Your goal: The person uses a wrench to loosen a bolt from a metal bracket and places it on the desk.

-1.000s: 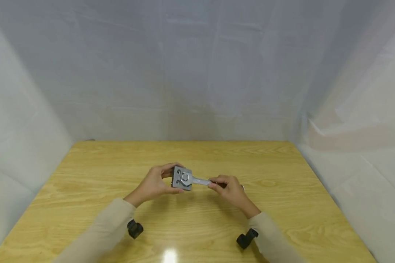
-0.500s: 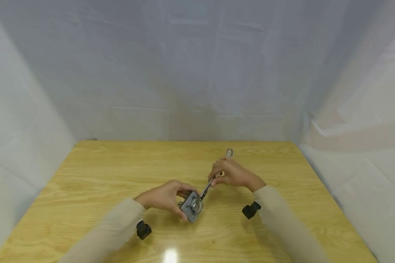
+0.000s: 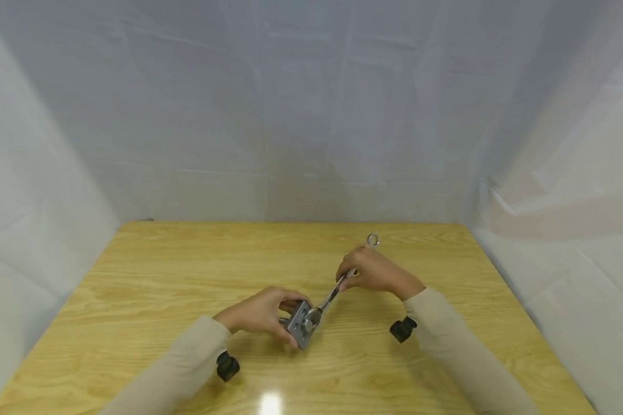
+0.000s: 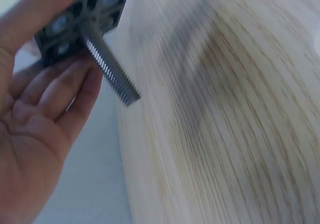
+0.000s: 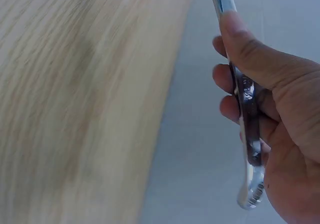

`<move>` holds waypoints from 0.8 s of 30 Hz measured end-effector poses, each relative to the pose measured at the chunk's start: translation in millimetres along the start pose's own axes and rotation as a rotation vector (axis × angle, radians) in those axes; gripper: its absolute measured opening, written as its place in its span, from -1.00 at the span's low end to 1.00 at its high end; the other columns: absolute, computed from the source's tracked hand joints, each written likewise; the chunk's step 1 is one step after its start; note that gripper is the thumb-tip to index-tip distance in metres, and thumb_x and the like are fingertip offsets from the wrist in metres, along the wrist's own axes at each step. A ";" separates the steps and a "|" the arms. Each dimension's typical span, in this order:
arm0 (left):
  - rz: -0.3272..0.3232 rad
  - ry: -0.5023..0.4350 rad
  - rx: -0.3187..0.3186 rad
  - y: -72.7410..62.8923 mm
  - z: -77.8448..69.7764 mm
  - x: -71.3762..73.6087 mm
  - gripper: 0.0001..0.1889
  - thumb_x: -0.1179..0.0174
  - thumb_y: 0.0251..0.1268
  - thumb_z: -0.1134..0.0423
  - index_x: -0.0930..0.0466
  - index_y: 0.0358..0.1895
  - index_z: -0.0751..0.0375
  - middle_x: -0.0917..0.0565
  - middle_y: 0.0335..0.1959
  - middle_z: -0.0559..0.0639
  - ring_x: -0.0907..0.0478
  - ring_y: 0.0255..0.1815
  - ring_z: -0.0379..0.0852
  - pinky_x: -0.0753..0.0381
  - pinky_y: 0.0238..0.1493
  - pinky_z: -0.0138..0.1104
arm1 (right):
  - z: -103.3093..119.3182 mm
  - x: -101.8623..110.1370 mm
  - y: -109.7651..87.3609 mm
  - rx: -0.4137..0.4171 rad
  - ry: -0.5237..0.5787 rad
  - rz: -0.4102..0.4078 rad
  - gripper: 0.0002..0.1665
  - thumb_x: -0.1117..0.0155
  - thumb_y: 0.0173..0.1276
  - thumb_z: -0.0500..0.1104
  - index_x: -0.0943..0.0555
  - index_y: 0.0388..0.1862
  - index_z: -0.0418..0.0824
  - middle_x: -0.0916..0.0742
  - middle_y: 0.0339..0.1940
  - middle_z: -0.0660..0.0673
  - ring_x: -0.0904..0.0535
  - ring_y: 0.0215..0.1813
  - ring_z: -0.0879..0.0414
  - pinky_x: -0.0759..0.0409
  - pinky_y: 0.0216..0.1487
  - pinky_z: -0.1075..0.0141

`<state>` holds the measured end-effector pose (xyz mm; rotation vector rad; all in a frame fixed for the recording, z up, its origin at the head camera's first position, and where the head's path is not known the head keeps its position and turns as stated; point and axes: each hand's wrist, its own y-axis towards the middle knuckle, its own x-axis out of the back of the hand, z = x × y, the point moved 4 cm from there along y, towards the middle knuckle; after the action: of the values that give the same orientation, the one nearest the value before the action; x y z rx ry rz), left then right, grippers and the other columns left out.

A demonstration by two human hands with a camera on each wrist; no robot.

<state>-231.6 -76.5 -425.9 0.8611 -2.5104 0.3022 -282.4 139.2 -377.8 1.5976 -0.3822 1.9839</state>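
My left hand (image 3: 259, 312) grips a small grey metal plate (image 3: 293, 329) by its edges, tilted above the table. Through the plate runs a bolt; its hex head (image 3: 308, 326) faces right, and its threaded shank (image 4: 107, 64) sticks out of the back in the left wrist view. Between thumb and curled fingers, my right hand (image 3: 376, 270) holds a combination wrench (image 3: 334, 291). One wrench end overlaps the upper right side of the bolt head. The ring end (image 3: 373, 239) shows beyond the right hand, and part of the handle is hidden by the fingers.
Below both hands lies a wooden table (image 3: 187, 253). White sheeting (image 3: 311, 115) hangs behind it and along both sides. Black wrist cameras, left (image 3: 228, 366) and right (image 3: 403, 329), are strapped at the sleeves.
The plate has come down toward me and slightly right, turning sideways. The wrench has swung from nearly level to slanting up and right with the right hand; lately its end shifted outward on the bolt head.
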 end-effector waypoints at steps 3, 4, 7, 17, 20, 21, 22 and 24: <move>-0.126 0.032 0.017 -4.3 6.7 8.2 -0.24 -0.57 -0.19 0.20 -0.48 0.20 0.26 -0.62 0.05 0.03 -0.59 0.05 -0.06 -0.57 0.19 -0.13 | -18.4 -2.9 -15.4 -0.128 0.134 -0.054 -0.78 -0.41 0.19 -0.04 -0.75 -0.25 -0.13 -0.77 -0.32 0.04 -0.64 -0.34 0.30 -0.64 -0.20 0.37; -0.175 0.038 0.029 -5.9 8.6 10.9 -0.24 -0.57 -0.18 0.20 -0.47 0.21 0.28 -0.62 0.06 0.06 -0.59 0.06 -0.01 -0.57 0.18 -0.10 | -23.9 -3.9 -21.0 -0.170 0.189 -0.071 -0.78 -0.39 0.22 -0.06 -0.75 -0.23 -0.16 -0.77 -0.31 0.00 -0.64 -0.35 0.29 -0.65 -0.27 0.39; -0.319 0.038 0.079 -10.2 13.2 17.5 -0.22 -0.57 -0.18 0.20 -0.46 0.21 0.33 -0.60 0.08 0.17 -0.58 0.09 0.10 -0.58 0.16 -0.07 | -35.4 -7.2 -38.0 -0.317 0.315 -0.111 -0.75 -0.36 0.27 -0.08 -0.72 -0.16 -0.21 -0.76 -0.27 -0.04 -0.60 -0.36 0.26 -0.62 -0.36 0.39; -0.690 -0.070 0.225 -14.4 17.3 25.4 -0.16 -0.54 -0.15 0.19 -0.38 0.28 0.39 -0.55 0.15 0.33 -0.57 0.11 0.19 -0.62 0.10 -0.17 | -16.6 -37.2 -60.3 -0.491 0.509 -0.298 -0.71 -0.25 0.38 -0.10 -0.69 -0.10 -0.30 -0.74 -0.28 -0.20 -0.59 -0.35 0.01 -0.56 -0.45 0.41; -0.758 -0.088 0.224 -13.9 16.0 25.4 -0.15 -0.54 -0.14 0.18 -0.36 0.30 0.39 -0.55 0.15 0.34 -0.57 0.11 0.19 -0.62 0.09 -0.17 | -1.9 -47.0 -56.5 -0.496 0.568 -0.368 -0.70 -0.23 0.39 -0.13 -0.68 -0.10 -0.35 -0.72 -0.35 -0.27 -0.59 -0.39 -0.07 -0.54 -0.52 0.41; -0.778 -0.097 0.224 -13.6 16.0 25.3 -0.15 -0.54 -0.15 0.19 -0.36 0.30 0.38 -0.56 0.14 0.33 -0.58 0.10 0.19 -0.62 0.09 -0.18 | 3.4 -49.6 -54.7 -0.498 0.570 -0.390 -0.70 -0.22 0.40 -0.14 -0.68 -0.10 -0.36 -0.71 -0.37 -0.27 -0.59 -0.41 -0.05 -0.53 -0.54 0.41; -0.792 -0.106 0.221 -13.3 15.8 25.1 -0.14 -0.54 -0.15 0.18 -0.36 0.30 0.37 -0.56 0.14 0.32 -0.58 0.10 0.18 -0.62 0.09 -0.18 | 8.6 -51.9 -53.1 -0.502 0.571 -0.411 -0.70 -0.22 0.40 -0.15 -0.68 -0.10 -0.36 -0.71 -0.39 -0.27 -0.57 -0.45 -0.01 -0.52 -0.57 0.42; -0.814 -0.110 0.217 -12.5 15.6 24.5 -0.15 -0.55 -0.15 0.18 -0.37 0.30 0.35 -0.57 0.14 0.31 -0.58 0.11 0.17 -0.62 0.09 -0.18 | 18.0 -56.3 -49.6 -0.519 0.579 -0.454 -0.72 -0.22 0.40 -0.15 -0.69 -0.12 -0.35 -0.70 -0.42 -0.25 -0.53 -0.51 0.09 -0.48 -0.60 0.43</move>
<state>-246.3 -104.4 -426.6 1.9191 -2.0121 0.2490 -231.5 155.6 -433.4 0.6722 -0.2430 1.7028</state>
